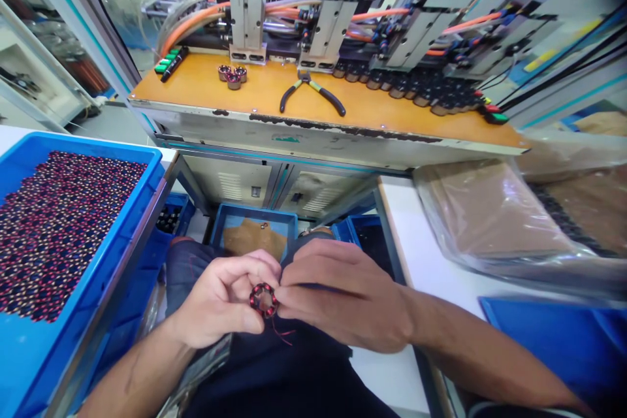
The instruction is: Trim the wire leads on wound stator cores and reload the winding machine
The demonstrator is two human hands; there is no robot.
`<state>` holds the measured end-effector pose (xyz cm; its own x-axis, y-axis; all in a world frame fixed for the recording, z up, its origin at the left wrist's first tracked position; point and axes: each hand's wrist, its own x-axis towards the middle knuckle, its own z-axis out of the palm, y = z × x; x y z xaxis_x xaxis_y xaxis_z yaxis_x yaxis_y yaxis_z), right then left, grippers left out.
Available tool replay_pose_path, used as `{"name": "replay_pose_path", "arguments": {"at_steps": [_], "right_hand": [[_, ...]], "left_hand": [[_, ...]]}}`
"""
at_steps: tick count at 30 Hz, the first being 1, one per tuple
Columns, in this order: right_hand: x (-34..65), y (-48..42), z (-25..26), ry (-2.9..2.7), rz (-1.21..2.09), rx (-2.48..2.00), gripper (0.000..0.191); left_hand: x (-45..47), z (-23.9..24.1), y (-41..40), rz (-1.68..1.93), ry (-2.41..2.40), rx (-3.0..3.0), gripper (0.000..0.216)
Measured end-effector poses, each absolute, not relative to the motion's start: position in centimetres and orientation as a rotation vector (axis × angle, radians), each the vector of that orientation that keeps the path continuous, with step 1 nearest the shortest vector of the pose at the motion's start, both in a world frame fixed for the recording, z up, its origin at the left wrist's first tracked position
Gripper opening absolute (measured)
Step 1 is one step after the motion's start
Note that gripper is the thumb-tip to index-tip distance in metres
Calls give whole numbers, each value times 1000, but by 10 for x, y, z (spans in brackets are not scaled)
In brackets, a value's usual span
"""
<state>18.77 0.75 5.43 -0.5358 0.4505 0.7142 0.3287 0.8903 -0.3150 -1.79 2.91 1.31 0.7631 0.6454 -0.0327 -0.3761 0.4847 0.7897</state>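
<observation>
My left hand (228, 300) holds a small ring-shaped motor stator (252, 300) wound with red wire, thumb below and fingers curled behind it. From the right, my right hand (343, 294) is closed, its thumb and fingertips pressed to the stator's right edge. Whether those fingertips also pinch a wire is hidden. Thin red wire ends (283, 336) hang loose beneath the ring. Both hands are above my lap.
To the left, a blue bin (155, 160) carries many wound stators. Cutting pliers (304, 80), several stators (234, 78) and a black marker (174, 65) lie on the orange machine bench (215, 101). Right is a plastic-wrapped stack (470, 209); below, a blue tray (291, 225) holds cardboard.
</observation>
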Motion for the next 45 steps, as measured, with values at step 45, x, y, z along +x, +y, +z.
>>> {"name": "replay_pose_path", "arguments": {"at_steps": [45], "right_hand": [[177, -30, 2, -1967, 138, -1082, 17]], "left_hand": [[-21, -12, 21, 808, 300, 763, 49]]}}
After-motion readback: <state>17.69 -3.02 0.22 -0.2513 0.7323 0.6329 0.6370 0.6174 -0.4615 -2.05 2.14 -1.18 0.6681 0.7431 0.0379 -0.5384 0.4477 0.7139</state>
